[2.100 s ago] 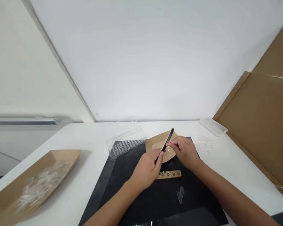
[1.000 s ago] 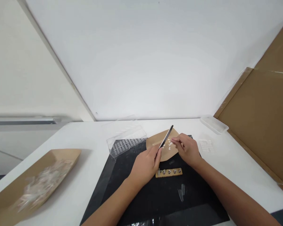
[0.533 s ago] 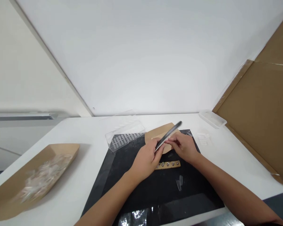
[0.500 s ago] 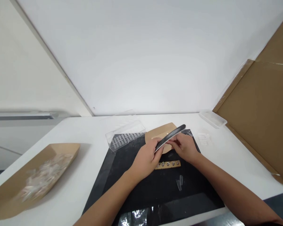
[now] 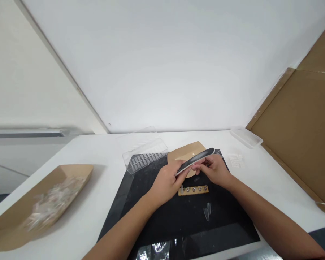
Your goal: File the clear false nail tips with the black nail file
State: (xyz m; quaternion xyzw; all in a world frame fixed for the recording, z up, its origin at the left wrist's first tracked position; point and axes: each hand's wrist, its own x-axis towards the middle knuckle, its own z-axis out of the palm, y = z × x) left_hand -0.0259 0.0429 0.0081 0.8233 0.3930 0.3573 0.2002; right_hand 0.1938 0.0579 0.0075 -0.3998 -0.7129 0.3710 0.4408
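My left hand (image 5: 166, 180) grips the lower end of a dark curved nail file (image 5: 196, 160) with a pale edge, which slants up to the right. Close behind the file, my right hand (image 5: 215, 169) is closed in a pinch; what its fingertips hold is hidden or too small to make out. Below the hands, a narrow tan strip (image 5: 193, 190) with several small metal pieces lies on the black mat (image 5: 178, 220). Two clear nail tips (image 5: 207, 212) lie on the mat nearer to me. Behind my hands sits a brown paper tray (image 5: 184, 151).
A clear box (image 5: 144, 157) with rows of nail tips stands at the mat's back left. A larger brown tray (image 5: 76, 171) of clear plastic pieces is at the left. At the back right are a translucent container (image 5: 246, 137) and a cardboard panel (image 5: 300, 133).
The nail file has tilted a little flatter, its upper end now lower and closer to my right hand. Both hands keep their grips. The view has shifted slightly.
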